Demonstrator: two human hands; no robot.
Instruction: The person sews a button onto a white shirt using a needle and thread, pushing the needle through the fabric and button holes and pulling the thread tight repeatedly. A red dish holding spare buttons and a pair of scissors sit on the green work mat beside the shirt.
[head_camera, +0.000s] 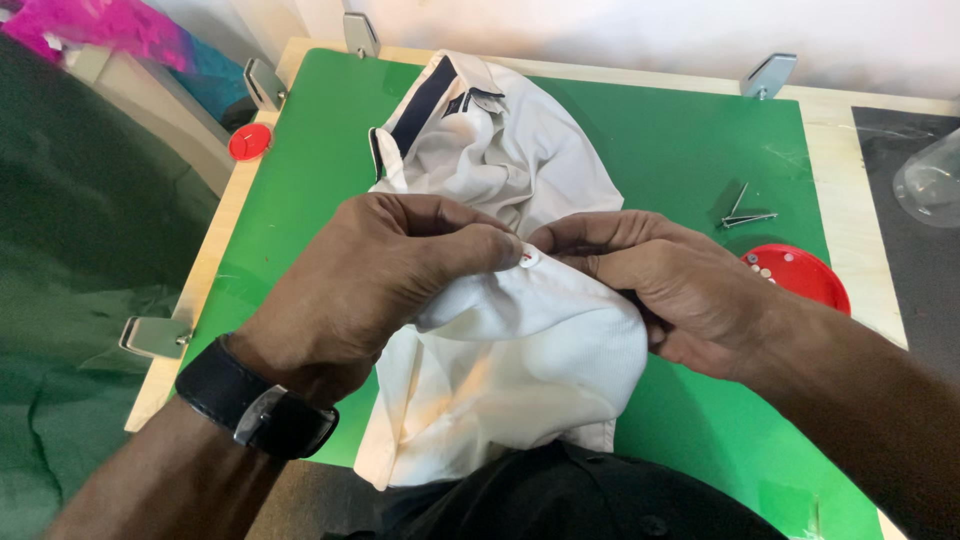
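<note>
A white shirt (500, 150) with a dark-striped collar lies bunched on a green mat (690, 150). My left hand (380, 275), with a black watch on its wrist, pinches a fold of the shirt fabric. Its thumb presses beside a small white button (529, 259). My right hand (670, 285) grips the same fold from the right, fingertips touching the button's other side. Both hands hold the cloth raised above the mat, close to my body.
A red dish (805, 275) with several small white buttons sits right of my right hand. Small metal snips (745, 212) lie behind it. A red cap (249, 141) rests at the mat's left edge. Metal clamps (767, 74) hold the mat. A clear container (930, 180) stands far right.
</note>
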